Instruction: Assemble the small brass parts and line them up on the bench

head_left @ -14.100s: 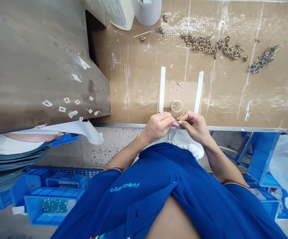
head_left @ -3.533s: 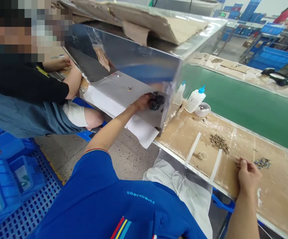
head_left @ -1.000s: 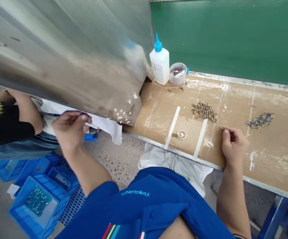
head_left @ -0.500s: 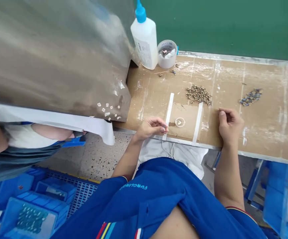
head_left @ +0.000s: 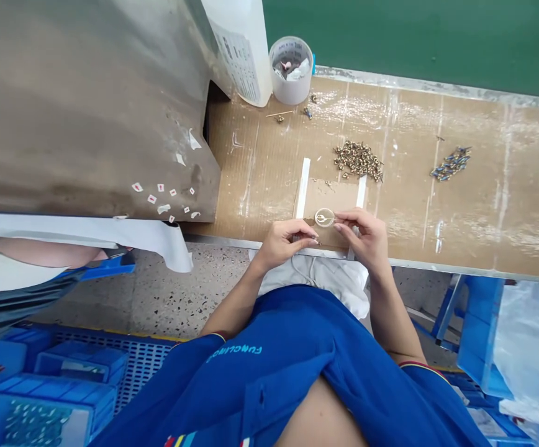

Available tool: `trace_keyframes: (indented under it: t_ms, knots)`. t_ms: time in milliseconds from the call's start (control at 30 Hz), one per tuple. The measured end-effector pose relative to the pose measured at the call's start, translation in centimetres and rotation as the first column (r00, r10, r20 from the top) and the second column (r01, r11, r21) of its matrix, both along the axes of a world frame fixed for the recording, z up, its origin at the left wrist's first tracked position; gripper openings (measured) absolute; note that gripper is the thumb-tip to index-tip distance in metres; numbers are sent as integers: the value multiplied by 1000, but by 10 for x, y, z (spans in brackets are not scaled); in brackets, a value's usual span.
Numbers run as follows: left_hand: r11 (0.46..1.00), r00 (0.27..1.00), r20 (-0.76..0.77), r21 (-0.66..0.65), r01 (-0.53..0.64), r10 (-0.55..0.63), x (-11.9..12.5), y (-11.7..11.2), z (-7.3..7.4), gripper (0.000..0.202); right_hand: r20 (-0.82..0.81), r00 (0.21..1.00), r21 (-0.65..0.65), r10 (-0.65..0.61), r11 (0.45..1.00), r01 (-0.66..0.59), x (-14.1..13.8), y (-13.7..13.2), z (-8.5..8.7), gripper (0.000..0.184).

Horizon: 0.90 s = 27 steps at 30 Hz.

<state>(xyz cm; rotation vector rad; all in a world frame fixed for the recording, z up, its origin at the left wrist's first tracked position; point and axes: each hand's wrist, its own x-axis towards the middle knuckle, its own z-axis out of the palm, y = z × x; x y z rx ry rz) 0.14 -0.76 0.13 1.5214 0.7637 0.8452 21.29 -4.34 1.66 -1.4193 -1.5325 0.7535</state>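
We see both hands brought close together over the near edge of the bench (head_left: 404, 217), with a small round dish (head_left: 324, 208) lying just beyond the gap between them. Our left hand (head_left: 281, 243) has its grip pressed together, thumb and forefinger pinching a small part (head_left: 319, 243) that peeks out at the fingertips; it is so slight and so covered that we cannot tell which way its long axis points. From that part the dish lies just beside it, on the far side and a little to the right. Our right hand (head_left: 369, 239) is the nearer of the two to the dish: its forefinger and thumb come in from the right and reach its rim. Inside the dish a pale sliver (head_left: 321, 218) curls at the left, and its thin straight end runs roughly left to right, towards those right fingertips. We cannot tell whether the right grip is pinching that end or merely spread around it. The dish sits on a cardboard patch (head_left: 332, 194), between a left tape strip (head_left: 302, 188) and a right tape strip (head_left: 361, 191). Beyond the patch we have a heap of brass-coloured parts (head_left: 357, 159), and well off to the right a smaller cluster of blue-tipped parts (head_left: 451, 164), apart from both hands.
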Motion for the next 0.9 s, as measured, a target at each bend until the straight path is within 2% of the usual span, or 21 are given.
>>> trace_keyframes:
  t_ms: [167,267,367,533,700,900]
  knots:
    - [995,999,-54,96,7,-2,0,-2,1,19,99,995,55,16,998,-21,4,10,2,10]
    - [998,999,-41,68,-2,5,0,-1,1,21,149,987,60,63,996,-73,1,16,3,9]
    - [999,999,-33,33,36,-35,-1,2,1,23,210,972,98,106,987,-129,-4,21,3,11]
    - [997,995,-75,46,69,-65,1,4,2,18,272,962,165,24,984,-71,-5,24,3,16]
    - [995,991,-123,88,53,-42,4,3,4,12,145,989,166,14,985,-38,-3,18,0,18]
    - [993,984,-171,95,68,-51,6,1,4,10,-111,977,20,-185,982,188,-10,2,3,28]
